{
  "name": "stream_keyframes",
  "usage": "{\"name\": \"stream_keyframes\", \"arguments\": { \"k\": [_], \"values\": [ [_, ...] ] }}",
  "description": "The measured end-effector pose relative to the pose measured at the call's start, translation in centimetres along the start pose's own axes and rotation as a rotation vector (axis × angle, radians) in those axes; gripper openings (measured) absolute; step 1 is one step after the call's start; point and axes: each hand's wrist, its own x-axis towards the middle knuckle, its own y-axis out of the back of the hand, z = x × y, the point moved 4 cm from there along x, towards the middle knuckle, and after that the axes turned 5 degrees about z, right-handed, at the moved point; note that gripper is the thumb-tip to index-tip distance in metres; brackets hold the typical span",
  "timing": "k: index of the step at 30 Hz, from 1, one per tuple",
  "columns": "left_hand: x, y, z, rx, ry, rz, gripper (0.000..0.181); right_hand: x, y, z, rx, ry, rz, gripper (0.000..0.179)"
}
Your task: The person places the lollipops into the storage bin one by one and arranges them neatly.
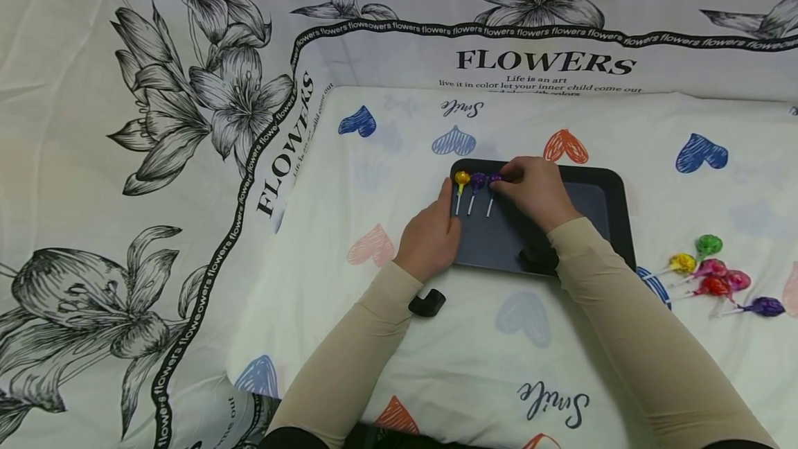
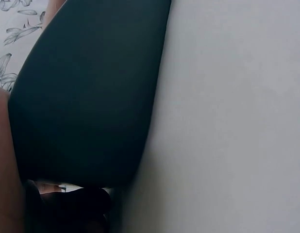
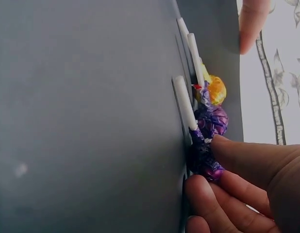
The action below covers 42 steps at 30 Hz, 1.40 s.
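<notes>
My right hand point(image 1: 537, 189) pinches a purple-wrapped lollipop point(image 3: 206, 162) between thumb and fingers at the upper part of a dark grey baking tray point(image 1: 492, 241). Just left of it in the head view lie another purple lollipop point(image 1: 477, 180) and a yellow lollipop point(image 1: 461, 178), side by side. All three white sticks point toward me. Along the tray's left side, my left hand point(image 1: 430, 238) holds the rim. The tray's dark side point(image 2: 91, 97) fills much of the left wrist view, hiding most of that hand.
Right of the tray lies a loose group of lollipops, among them a green one point(image 1: 708, 246), a yellow one point(image 1: 682, 263), several red and pink ones, and a purple one point(image 1: 767, 307). A white cloth point(image 1: 386, 324) printed with hearts lies under everything, over a flower-patterned sheet point(image 1: 75, 192).
</notes>
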Motion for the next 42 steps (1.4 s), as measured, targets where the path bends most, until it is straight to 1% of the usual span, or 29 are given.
{"name": "stream_keyframes", "arguments": {
  "k": [6, 12, 17, 20, 25, 30, 33, 37, 42],
  "values": [
    [0.0, 0.0, 0.2, 0.001, 0.008, -0.01, 0.068, -0.1, 0.2, 0.0, 0.009, -0.002, -0.005, 0.035],
    [-0.1, 0.0, 0.1, -0.013, 0.009, -0.01, 0.068, -0.2, 0.2, 0.2, 0.036, 0.019, 0.008, 0.036],
    [-0.1, 0.1, 0.4, -0.012, 0.014, -0.01, 0.069, -0.4, 0.9, 0.0, 0.036, 0.02, 0.003, 0.041],
    [-0.1, 0.1, 0.5, -0.014, 0.023, -0.004, 0.069, -0.6, 1.3, -0.2, 0.016, 0.021, 0.003, 0.041],
    [-0.5, 0.2, 0.6, -0.025, 0.05, -0.006, 0.069, -1.1, 2.1, -0.3, -0.014, 0.012, 0.007, 0.039],
    [-0.8, 0.2, 0.6, -0.027, 0.033, 0.019, 0.068, -1.6, 3.0, 0.2, -0.002, 0.022, 0.033, 0.037],
    [-0.9, 0.3, 0.4, -0.032, 0.024, 0.033, 0.067, -1.8, 3.1, 0.5, -0.005, 0.02, 0.041, 0.039],
    [-0.9, 0.2, 0.4, -0.037, 0.018, 0.024, 0.067, -2.4, 3.7, 1.0, -0.016, 0.008, 0.055, 0.04],
    [-0.9, 0.1, 0.6, -0.04, 0.027, 0.029, 0.067, -3.0, 5.2, 1.4, -0.031, 0.03, 0.082, 0.041]
  ]
}}
